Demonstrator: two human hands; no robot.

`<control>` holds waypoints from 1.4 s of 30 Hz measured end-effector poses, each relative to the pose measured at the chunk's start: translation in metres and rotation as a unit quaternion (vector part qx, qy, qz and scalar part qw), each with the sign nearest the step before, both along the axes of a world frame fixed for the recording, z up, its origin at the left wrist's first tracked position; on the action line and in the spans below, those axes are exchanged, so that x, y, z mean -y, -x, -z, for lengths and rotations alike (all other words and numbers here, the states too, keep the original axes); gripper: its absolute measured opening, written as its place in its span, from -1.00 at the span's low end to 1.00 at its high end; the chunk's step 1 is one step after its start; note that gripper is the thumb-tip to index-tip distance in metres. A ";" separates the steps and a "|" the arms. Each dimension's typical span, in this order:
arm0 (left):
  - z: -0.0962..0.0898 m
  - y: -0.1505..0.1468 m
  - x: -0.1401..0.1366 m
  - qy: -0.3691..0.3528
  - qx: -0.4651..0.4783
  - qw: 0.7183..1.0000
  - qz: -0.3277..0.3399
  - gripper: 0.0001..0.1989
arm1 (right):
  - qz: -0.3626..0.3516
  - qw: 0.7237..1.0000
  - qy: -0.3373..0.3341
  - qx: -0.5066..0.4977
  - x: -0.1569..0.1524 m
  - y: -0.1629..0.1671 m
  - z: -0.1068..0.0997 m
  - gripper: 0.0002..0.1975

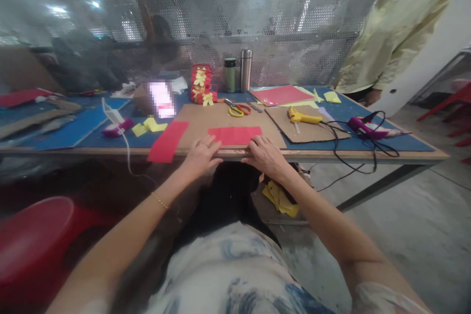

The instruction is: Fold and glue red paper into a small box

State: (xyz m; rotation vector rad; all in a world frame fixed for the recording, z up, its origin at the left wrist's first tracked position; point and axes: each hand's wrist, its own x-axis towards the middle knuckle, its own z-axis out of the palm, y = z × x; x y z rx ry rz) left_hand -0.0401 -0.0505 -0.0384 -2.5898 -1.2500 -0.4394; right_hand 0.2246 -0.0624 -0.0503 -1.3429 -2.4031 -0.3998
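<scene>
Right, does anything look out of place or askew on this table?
Two things. The red strip left of the left hand lies slanted, its lower end hanging off the table. The black cord beside the yellow glue gun is tangled and droops past the front edge, so it might snag.

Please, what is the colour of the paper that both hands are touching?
The paper is red; the head view shows it best.
</scene>
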 end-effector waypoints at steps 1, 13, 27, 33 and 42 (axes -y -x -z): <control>0.001 0.001 0.001 -0.003 -0.001 1.000 -0.002 -0.56 | -0.002 1.000 -0.007 0.003 0.000 0.000 0.001 -0.65; -0.015 -0.016 0.003 -0.032 -0.078 0.996 -0.008 -0.71 | -0.016 1.000 0.007 0.022 -0.012 -0.007 -0.008 -0.69; -0.007 -0.012 -0.005 -0.008 0.045 0.999 -0.021 -0.62 | -0.039 0.999 -0.011 -0.023 -0.020 -0.016 -0.002 -0.69; 0.000 -0.020 0.006 -0.063 -0.025 0.997 -0.019 -0.61 | -0.003 0.999 -0.045 0.012 -0.003 0.000 0.009 -0.60; -0.024 -0.011 -0.010 0.106 0.094 0.987 -0.075 -0.63 | -0.058 0.988 0.025 -0.140 -0.026 -0.024 0.005 -0.59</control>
